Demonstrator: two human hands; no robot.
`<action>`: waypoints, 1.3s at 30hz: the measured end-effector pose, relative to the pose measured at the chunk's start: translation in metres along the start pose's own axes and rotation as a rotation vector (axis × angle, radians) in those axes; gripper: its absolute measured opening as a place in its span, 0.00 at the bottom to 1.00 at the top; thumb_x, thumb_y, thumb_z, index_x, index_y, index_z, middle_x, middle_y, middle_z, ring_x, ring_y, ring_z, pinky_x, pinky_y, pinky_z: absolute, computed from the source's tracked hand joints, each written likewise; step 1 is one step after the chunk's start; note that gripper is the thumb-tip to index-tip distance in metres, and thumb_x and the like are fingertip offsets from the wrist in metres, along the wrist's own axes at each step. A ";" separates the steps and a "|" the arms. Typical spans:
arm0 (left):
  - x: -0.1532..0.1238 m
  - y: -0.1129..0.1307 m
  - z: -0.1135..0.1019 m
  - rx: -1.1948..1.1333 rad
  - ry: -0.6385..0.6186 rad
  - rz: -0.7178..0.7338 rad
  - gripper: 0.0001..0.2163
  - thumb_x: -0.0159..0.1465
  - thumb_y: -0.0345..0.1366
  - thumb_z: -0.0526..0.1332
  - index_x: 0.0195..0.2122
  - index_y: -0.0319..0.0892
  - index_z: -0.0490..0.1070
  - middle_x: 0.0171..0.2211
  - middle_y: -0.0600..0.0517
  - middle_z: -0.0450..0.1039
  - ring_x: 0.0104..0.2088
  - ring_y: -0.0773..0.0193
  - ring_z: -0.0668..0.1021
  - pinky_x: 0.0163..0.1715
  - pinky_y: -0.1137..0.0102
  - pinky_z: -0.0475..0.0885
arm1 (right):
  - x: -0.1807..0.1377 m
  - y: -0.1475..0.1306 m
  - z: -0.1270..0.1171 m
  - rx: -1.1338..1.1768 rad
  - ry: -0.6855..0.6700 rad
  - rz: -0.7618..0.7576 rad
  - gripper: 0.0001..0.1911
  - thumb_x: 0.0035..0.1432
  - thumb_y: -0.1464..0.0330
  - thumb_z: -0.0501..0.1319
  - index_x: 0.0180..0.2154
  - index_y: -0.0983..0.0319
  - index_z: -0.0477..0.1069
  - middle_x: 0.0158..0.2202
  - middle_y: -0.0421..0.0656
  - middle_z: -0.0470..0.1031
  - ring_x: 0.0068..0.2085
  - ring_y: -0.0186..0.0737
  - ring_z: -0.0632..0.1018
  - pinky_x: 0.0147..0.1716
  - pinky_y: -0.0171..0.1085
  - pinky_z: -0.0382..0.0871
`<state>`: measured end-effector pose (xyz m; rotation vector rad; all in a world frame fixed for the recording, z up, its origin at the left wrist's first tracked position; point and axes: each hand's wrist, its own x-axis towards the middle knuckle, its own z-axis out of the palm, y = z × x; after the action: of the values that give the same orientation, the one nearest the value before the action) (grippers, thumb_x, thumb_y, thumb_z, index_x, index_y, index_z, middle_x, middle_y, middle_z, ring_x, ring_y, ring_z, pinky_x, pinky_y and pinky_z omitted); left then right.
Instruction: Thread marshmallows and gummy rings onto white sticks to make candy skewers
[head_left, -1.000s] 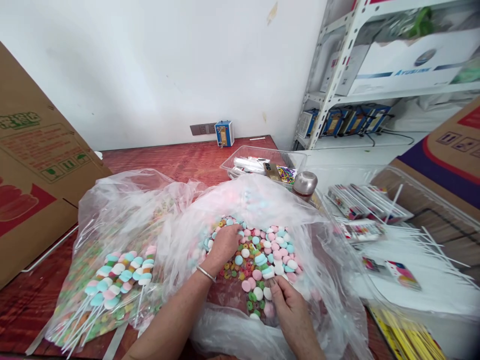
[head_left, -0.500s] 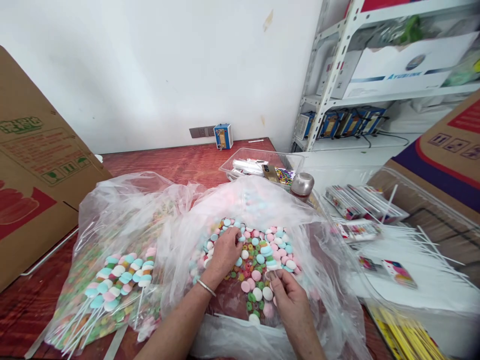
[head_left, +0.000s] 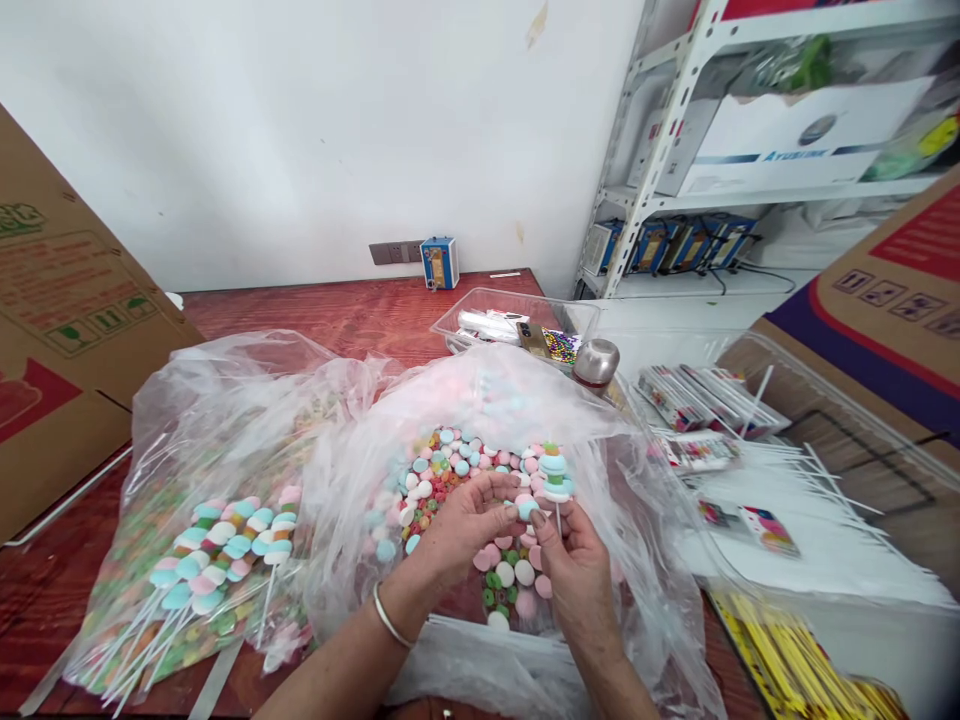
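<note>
My right hand [head_left: 581, 560] is closed on the white stick of a candy skewer [head_left: 554, 470], which stands upright with blue and white marshmallows and green and orange gummy rings stacked on it. Close beside it, my left hand [head_left: 474, 525] pinches a blue and pink marshmallow [head_left: 526, 507] between thumb and fingers; the right thumb is near it. Below both hands, loose pink, white and blue marshmallows [head_left: 505, 573] and gummy rings [head_left: 435, 497] lie in an open clear plastic bag [head_left: 630, 590].
Finished-looking candy skewers [head_left: 225, 550] lie on a bag of gummy rings [head_left: 112, 600] at left. A clear tray [head_left: 442, 325], a metal cup [head_left: 597, 362], white sticks [head_left: 817, 510] and yellow ties [head_left: 787, 650] are farther out. Cardboard boxes [head_left: 67, 290] flank the table.
My left hand has come up from the loose candies to the right hand, bringing a marshmallow. The right hand has raised the skewer slightly and turned it more upright.
</note>
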<state>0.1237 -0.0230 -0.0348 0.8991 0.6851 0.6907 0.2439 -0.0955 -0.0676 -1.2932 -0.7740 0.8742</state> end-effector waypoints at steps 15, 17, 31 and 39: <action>-0.007 -0.003 0.016 -0.029 0.018 0.033 0.18 0.55 0.42 0.71 0.44 0.37 0.78 0.38 0.44 0.80 0.39 0.58 0.80 0.41 0.66 0.74 | -0.006 -0.001 0.000 -0.020 0.038 0.009 0.15 0.61 0.58 0.61 0.45 0.60 0.71 0.45 0.46 0.79 0.45 0.43 0.79 0.45 0.38 0.73; -0.008 -0.004 0.016 0.031 -0.010 0.049 0.21 0.52 0.39 0.73 0.46 0.38 0.77 0.38 0.45 0.80 0.39 0.58 0.80 0.41 0.67 0.73 | -0.005 0.000 0.000 0.005 0.042 0.036 0.16 0.61 0.57 0.61 0.45 0.60 0.70 0.44 0.46 0.79 0.43 0.42 0.79 0.42 0.37 0.73; 0.010 0.001 -0.005 0.149 0.321 0.184 0.20 0.53 0.41 0.71 0.44 0.38 0.76 0.35 0.47 0.80 0.34 0.61 0.80 0.37 0.66 0.76 | -0.042 -0.017 -0.030 -0.562 -0.144 -0.043 0.19 0.63 0.55 0.52 0.30 0.60 0.72 0.24 0.39 0.73 0.27 0.39 0.74 0.27 0.31 0.66; 0.008 -0.007 -0.009 0.337 0.268 0.208 0.20 0.57 0.36 0.66 0.51 0.40 0.74 0.33 0.49 0.79 0.38 0.58 0.80 0.39 0.66 0.75 | -0.043 -0.012 -0.031 -0.574 -0.202 0.031 0.20 0.64 0.54 0.51 0.33 0.61 0.73 0.28 0.41 0.77 0.30 0.40 0.76 0.30 0.31 0.67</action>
<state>0.1234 -0.0162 -0.0468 1.2121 0.9742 0.9083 0.2522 -0.1489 -0.0591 -1.7358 -1.2266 0.8449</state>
